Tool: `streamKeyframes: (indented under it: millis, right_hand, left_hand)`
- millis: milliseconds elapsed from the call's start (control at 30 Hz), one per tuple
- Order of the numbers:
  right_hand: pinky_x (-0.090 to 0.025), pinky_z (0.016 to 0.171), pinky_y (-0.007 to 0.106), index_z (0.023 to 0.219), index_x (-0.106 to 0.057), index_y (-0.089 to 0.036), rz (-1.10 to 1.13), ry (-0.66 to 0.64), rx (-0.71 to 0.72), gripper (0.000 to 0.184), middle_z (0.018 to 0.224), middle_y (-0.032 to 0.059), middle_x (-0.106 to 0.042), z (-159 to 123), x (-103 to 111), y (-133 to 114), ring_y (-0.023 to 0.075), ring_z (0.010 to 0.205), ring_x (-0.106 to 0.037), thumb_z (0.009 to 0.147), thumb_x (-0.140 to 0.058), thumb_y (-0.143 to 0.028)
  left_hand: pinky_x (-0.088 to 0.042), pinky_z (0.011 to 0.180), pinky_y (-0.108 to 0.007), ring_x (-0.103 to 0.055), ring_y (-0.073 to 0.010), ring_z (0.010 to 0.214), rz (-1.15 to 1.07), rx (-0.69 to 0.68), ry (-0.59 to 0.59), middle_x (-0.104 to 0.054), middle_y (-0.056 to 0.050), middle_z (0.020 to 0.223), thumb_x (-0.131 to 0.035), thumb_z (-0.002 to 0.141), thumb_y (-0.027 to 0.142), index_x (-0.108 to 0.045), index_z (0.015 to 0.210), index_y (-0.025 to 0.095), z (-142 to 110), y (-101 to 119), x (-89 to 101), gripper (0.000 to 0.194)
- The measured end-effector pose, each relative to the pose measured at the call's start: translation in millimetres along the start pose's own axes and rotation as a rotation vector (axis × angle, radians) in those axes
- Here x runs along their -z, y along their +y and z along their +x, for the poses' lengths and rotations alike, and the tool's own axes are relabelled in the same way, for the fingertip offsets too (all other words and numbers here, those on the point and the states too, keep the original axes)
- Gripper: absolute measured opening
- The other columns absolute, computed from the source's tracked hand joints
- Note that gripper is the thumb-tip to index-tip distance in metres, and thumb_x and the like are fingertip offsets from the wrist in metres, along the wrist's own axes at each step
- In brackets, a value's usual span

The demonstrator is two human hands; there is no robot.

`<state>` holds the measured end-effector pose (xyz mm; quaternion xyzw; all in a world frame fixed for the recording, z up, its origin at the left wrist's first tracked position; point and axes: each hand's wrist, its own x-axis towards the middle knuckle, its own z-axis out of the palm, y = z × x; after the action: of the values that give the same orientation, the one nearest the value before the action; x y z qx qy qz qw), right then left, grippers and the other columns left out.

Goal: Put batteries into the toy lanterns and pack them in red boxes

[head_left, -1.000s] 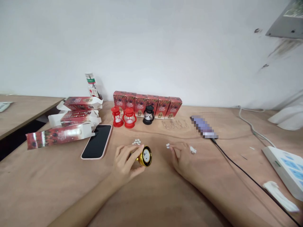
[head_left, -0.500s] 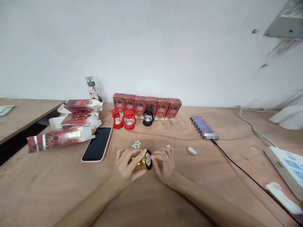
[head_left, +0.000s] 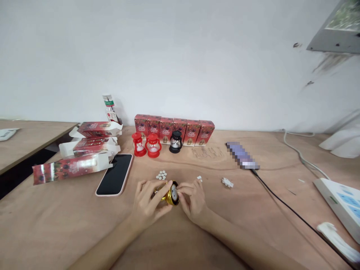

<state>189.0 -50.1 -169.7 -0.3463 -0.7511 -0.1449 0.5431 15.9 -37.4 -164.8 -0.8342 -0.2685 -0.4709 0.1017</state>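
My left hand (head_left: pixel 146 201) is wrapped round a small gold lantern (head_left: pixel 169 196), tipped on its side with the pale underside of its base turned to the right. The fingertips of my right hand (head_left: pixel 194 200) are pinched together at that underside; whether they grip something tiny there is hidden. Just beyond the lantern lies a cluster of small round white discs (head_left: pixel 161 175). Two red lanterns (head_left: pixel 153 146) and a black lantern (head_left: pixel 176 142) stand upright farther back.
Several red printed boxes (head_left: pixel 180 129) line the wall. Opened boxes (head_left: pixel 73 167) and a phone (head_left: pixel 114 175) lie left. Thin wire pieces (head_left: pixel 207 152), a white bit (head_left: pixel 227 182), a second phone (head_left: pixel 242 155) with a black cable (head_left: pixel 287 203), and a power strip (head_left: pixel 340 200) are right.
The camera view has shifted slightly, so the table sits a little lower. Both hands stay at the gold lantern, the right fingertips still at its base.
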Motion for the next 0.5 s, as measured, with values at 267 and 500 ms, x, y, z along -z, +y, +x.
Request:
streamKeyframes:
  millis: [267, 500]
  right_hand:
    - [-0.047, 0.062, 0.028, 0.096, -0.049, -0.020, 0.073, 0.016, 0.008, 0.011, 0.078, 0.0042, -0.066, -3.9, -2.2, 2.4, 0.0148, 0.069, -0.063, 0.091, -0.044, -0.011]
    - [-0.050, 0.062, 0.027, 0.095, -0.050, -0.019, 0.065, 0.007, 0.057, 0.009, 0.079, 0.0060, -0.068, -1.1, 0.6, 2.2, 0.0147, 0.072, -0.066, 0.093, -0.044, -0.013]
  left_hand:
    - [-0.037, 0.077, -0.036, -0.063, -0.0214, 0.084, 0.015, -0.009, -0.003, -0.067, -0.011, 0.098, -0.054, 0.088, 0.022, -0.053, 0.123, 0.019, 1.6, 1.0, 0.2, 0.036]
    - [-0.037, 0.075, -0.035, -0.063, -0.0205, 0.082, 0.027, -0.015, 0.010, -0.067, -0.011, 0.097, -0.053, 0.089, 0.023, -0.053, 0.121, 0.017, 3.4, 0.5, 1.5, 0.033]
